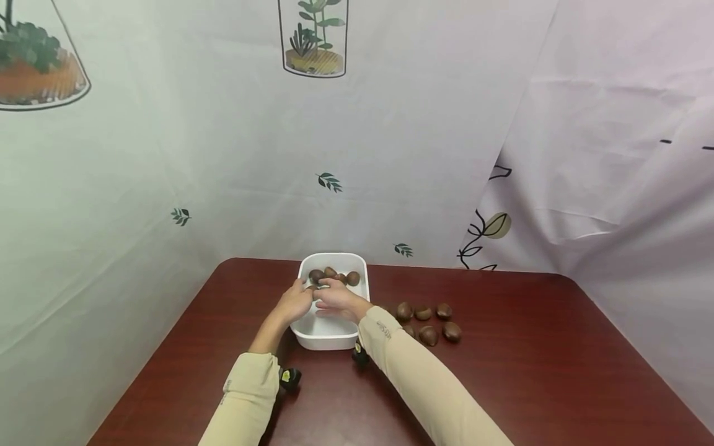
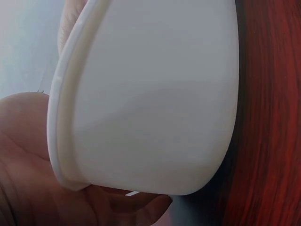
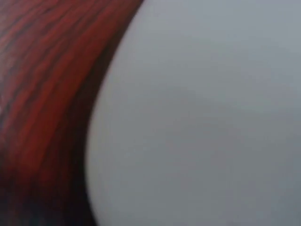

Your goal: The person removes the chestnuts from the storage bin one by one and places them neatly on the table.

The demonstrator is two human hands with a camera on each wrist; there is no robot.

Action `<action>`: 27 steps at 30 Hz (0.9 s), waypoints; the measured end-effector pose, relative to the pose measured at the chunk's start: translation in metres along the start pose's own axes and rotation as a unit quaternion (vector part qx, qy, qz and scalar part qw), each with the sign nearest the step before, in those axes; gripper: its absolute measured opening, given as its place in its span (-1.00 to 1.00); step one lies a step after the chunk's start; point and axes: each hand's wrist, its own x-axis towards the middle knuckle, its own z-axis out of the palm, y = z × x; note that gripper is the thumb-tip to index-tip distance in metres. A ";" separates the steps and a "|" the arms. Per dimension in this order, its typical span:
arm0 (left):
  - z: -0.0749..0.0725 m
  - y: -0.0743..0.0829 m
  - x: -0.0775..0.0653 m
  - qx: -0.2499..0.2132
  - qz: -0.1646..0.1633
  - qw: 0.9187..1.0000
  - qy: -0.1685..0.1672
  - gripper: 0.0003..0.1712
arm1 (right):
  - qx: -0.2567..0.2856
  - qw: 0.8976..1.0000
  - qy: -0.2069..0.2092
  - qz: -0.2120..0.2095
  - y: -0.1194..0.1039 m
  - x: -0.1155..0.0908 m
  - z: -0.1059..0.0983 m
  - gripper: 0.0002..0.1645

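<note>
A white rectangular container (image 1: pixel 326 342) with rounded corners stands on the table, several brown chestnuts (image 1: pixel 353 279) in its far part. At its left side, my left hand (image 1: pixel 294 302) grips the rim; the left wrist view shows curled fingers (image 2: pixel 157 209) outside the container wall (image 2: pixel 160 103). My right hand (image 1: pixel 339 300) reaches over the inside and appears to pinch a chestnut (image 1: pixel 313 289) close to the left hand, mostly covered by the fingers. Only the container wall (image 3: pixel 197 132) and tabletop fill the blurred right wrist view.
Several more chestnuts (image 1: pixel 428 335) lie loose on the dark red table (image 1: pixel 530 359), right of the container, some partly behind the right sleeve (image 1: pixel 413 353). A pale printed curtain (image 1: pixel 251 155) hangs along the table's back edge. Each wrist carries a small black camera (image 1: pixel 289 378).
</note>
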 end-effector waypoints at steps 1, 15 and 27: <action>0.000 0.000 0.000 -0.002 0.000 1.000 0.001 -0.32 | 0.003 1.000 -0.003 -0.001 0.002 0.001 0.001 -0.25; 0.001 -0.003 0.001 -0.003 0.022 1.000 0.005 -0.29 | 0.001 0.993 -0.111 -0.028 0.009 -0.005 0.008 -0.51; -0.001 -0.001 -0.001 -0.001 0.006 1.000 0.005 -0.29 | -0.043 0.989 -0.132 -0.058 0.004 -0.025 -0.002 -0.64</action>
